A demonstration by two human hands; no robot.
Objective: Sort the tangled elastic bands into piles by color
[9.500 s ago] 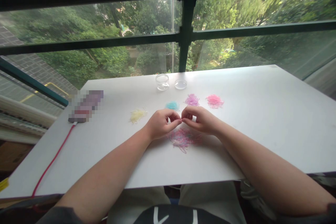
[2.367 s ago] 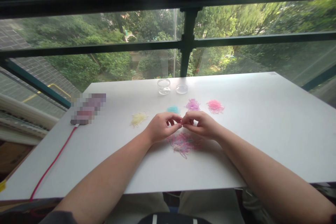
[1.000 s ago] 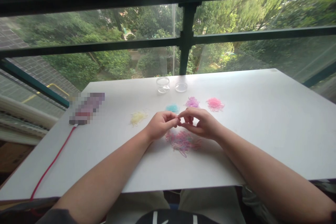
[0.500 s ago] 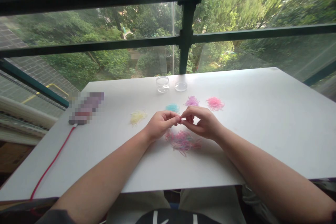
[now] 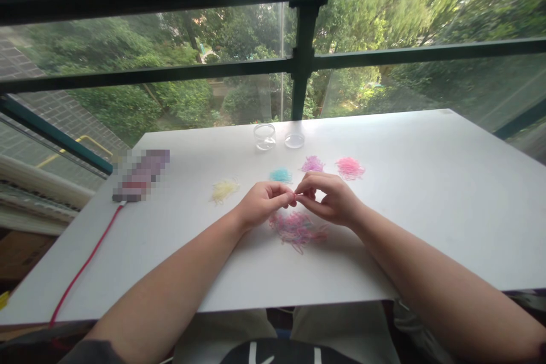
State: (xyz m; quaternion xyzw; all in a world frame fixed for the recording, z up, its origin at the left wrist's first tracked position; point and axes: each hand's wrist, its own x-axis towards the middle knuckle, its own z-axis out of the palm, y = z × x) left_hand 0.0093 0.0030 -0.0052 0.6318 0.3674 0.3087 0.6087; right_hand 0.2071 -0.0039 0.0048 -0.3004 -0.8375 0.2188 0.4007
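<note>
Where the desk (image 5: 426,199) runs toward the person, a mixed pile of thin coloured strands (image 5: 294,231) lies on the near side of both hands, under the gap between them, so neither hand is plainly closer to it. Just beyond it, the left hand (image 5: 265,203) is drawn into a tight pinch, thumb pressed to forefinger, on what looks like a tiny reddish strand (image 5: 295,197). The right hand (image 5: 330,196) meets it from the other side, thumb and forefinger arched with a gap behind their tips, which come together and seem to nip the same strand; its long axis is too small to tell. Farther out, four single-colour piles form a loose row: the yellow pile (image 5: 224,190) off to the left hand's outer side, the blue pile (image 5: 280,175) just past its fingers, the purple pile (image 5: 313,164) beyond the right hand's knuckles, and the pink pile (image 5: 350,167) farther right. Farthest on the desk stand a clear jar (image 5: 265,138) and, just beside it, a shallow clear lid (image 5: 294,140).
</note>
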